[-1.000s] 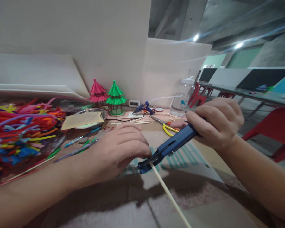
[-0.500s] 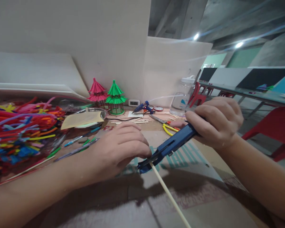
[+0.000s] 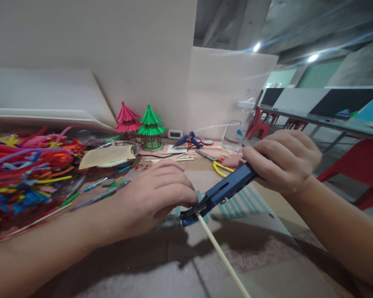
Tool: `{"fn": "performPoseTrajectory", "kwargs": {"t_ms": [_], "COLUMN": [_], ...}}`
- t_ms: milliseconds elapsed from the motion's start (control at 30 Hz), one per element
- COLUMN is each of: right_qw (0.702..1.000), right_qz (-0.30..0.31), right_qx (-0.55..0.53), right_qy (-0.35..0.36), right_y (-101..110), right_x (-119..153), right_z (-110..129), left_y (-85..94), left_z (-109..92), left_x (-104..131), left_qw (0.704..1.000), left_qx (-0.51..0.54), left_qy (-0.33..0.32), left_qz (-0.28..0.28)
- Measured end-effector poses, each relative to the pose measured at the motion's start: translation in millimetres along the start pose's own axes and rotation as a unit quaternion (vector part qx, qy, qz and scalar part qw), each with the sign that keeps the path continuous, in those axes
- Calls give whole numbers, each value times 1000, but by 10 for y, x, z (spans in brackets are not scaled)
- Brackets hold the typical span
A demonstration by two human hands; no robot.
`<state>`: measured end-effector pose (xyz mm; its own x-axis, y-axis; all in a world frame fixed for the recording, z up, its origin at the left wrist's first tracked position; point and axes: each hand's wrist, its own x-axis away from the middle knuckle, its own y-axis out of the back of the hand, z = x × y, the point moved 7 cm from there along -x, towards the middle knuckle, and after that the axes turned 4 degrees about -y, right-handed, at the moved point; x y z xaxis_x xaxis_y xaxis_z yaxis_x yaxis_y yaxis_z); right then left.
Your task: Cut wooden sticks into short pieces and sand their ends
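Observation:
My right hand (image 3: 284,161) is wrapped round the handles of a blue hand cutter (image 3: 226,190), which slants down to the left over the cardboard. A thin pale wooden stick (image 3: 222,254) runs from the cutter's jaws towards the bottom edge of the view. Close against the jaw end is my left hand (image 3: 164,188), its fingers curled and pressed together by the stick. Its fingertips and the stick's other end are hidden behind hand and cutter, so the left grip shows only in part.
Colourful pipe cleaners (image 3: 27,174) pile up on the left, near pens (image 3: 101,194). Behind stand a pink-roofed model (image 3: 127,120), a green-roofed model (image 3: 151,126), a glue gun (image 3: 186,140) and a water bottle (image 3: 236,126). Yellow-handled scissors (image 3: 219,167) lie beyond the cutter.
My right hand has shifted very slightly to the right and down on the cutter's handles. The left hand, the stick and the jaws look unmoved.

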<state>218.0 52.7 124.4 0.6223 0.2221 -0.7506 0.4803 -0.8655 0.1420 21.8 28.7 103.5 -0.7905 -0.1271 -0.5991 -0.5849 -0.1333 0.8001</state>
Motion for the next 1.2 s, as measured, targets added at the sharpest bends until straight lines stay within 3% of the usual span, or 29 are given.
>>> {"fn": "performPoseTrajectory", "kwargs": {"t_ms": [100, 367, 567, 733, 933, 1200], "right_qw": [1000, 998, 998, 998, 998, 997], "right_qz": [10, -32, 28, -36, 25, -1], "right_qx": [11, 16, 52, 20, 60, 46], "right_qy": [3, 49, -3, 50, 26, 59], "right_y": [-15, 47, -50, 48, 5, 63], "right_x": [-5, -65, -13, -17, -46, -66], "right_z": [16, 101, 2, 86, 59, 125], "left_y": [-10, -22, -29, -23, -21, 7], "left_z": [6, 11, -13, -41, -36, -56], "left_x": [3, 13, 22, 9, 22, -18], "left_qw": [1000, 1000, 1000, 1000, 999, 999], "left_qx": [4, 11, 15, 18, 28, 7], "left_qy": [10, 3, -12, -24, -27, -30], "left_qz": [4, -7, -4, 4, 7, 24]}}
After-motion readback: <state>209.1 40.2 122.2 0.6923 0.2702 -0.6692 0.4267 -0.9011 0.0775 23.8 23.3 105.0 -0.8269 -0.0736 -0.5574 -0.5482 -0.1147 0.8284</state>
